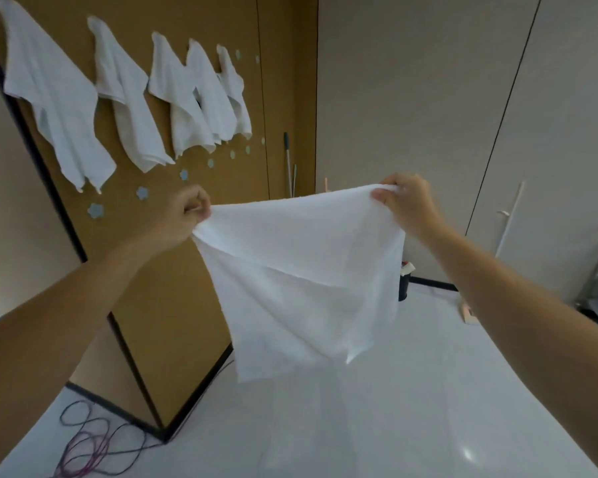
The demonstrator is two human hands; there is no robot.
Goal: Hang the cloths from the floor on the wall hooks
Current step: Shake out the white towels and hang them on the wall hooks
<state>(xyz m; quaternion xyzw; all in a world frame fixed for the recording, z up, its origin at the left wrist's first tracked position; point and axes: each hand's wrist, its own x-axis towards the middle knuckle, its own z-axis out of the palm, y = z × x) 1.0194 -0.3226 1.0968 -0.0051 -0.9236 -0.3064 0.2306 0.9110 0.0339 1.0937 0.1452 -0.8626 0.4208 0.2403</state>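
A white cloth hangs spread out in front of me, above the floor. My left hand pinches its upper left corner and my right hand pinches its upper right corner. Its lower edge droops free. On the brown wall panel to the left, several white cloths hang side by side. Below them sit small pale blue flower-shaped hooks with nothing on them.
A glossy white floor stretches ahead. Loose purple and dark cables lie at the lower left by the panel's base. Mop handles lean in the corner. A dark bin and a pink object stand by the grey wall.
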